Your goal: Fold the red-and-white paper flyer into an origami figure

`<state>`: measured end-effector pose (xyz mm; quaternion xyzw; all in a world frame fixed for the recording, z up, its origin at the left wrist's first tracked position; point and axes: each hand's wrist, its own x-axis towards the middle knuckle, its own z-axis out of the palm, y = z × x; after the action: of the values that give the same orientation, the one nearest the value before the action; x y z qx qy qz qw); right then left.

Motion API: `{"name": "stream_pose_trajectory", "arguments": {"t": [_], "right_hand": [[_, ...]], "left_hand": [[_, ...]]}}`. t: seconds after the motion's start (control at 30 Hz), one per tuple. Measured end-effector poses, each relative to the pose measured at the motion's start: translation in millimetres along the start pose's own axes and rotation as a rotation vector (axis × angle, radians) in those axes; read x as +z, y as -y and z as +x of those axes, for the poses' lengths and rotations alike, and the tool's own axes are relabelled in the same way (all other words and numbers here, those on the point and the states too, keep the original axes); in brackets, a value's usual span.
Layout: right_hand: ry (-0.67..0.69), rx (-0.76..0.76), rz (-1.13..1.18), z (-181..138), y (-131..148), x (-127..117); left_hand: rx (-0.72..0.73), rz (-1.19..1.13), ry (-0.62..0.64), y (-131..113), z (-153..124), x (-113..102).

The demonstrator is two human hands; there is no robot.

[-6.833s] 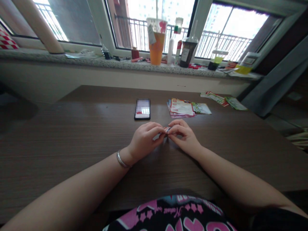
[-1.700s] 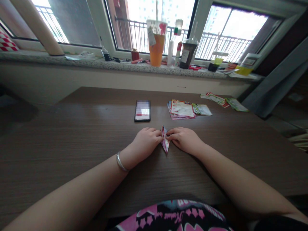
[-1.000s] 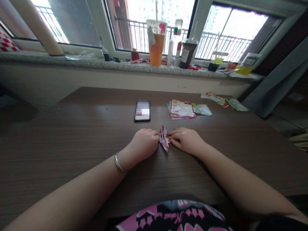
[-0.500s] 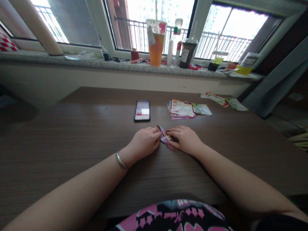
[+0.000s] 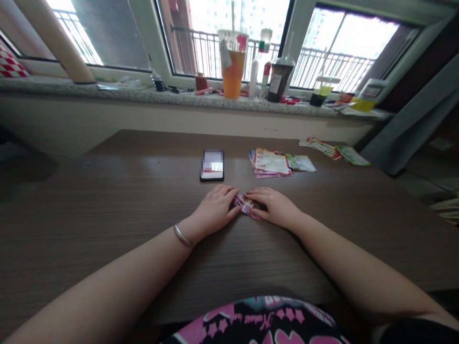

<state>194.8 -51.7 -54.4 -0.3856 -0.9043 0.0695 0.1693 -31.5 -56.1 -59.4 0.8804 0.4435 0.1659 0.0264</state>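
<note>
Between my two hands, low on the dark wooden table (image 5: 150,200), lies a small folded piece of printed paper (image 5: 245,204) in pink, white and some yellow. My left hand (image 5: 217,205), with a silver bangle at the wrist, grips its left end between thumb and fingers. On the other side, the thumb and fingers of my right hand (image 5: 278,206) pinch its right edge. Parts of the paper are hidden under the fingertips. Just beyond my left hand lies a phone (image 5: 212,174) with a lit, blurred screen.
A stack of printed leaflets (image 5: 271,161) lies behind my right hand, overlapping a green packet (image 5: 303,163). More green and red packets (image 5: 324,148) are at the far right. An orange drink cup (image 5: 233,71), a dark cup (image 5: 279,81) and bottles stand on the windowsill (image 5: 143,95).
My left hand has turned and its thumb now shows, pressing on the near side of the paper. The paper looks flatter and narrower. My right hand has barely moved.
</note>
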Motion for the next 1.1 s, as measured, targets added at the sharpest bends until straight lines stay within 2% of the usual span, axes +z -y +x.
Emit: {"name": "stream_pose_trajectory", "arguments": {"t": [0.3,0.57,0.8,0.97,1.1], "right_hand": [[-0.015,0.033,0.021,0,2,2],[-0.058,0.037,0.147,0,-1,5],[-0.133,0.06,0.364,3,-5,9],[-0.131,0.143,0.463,2,5,9],[-0.146,0.109,0.525,2,13,4]], "left_hand": [[-0.001,-0.119,0.02,1,0,-1],[0.023,-0.243,-0.025,1,2,-2],[0.09,-0.3,-0.13,0,3,-1],[0.094,-0.273,-0.204,-3,2,-4],[0.08,-0.226,-0.236,-4,2,-9]]}}
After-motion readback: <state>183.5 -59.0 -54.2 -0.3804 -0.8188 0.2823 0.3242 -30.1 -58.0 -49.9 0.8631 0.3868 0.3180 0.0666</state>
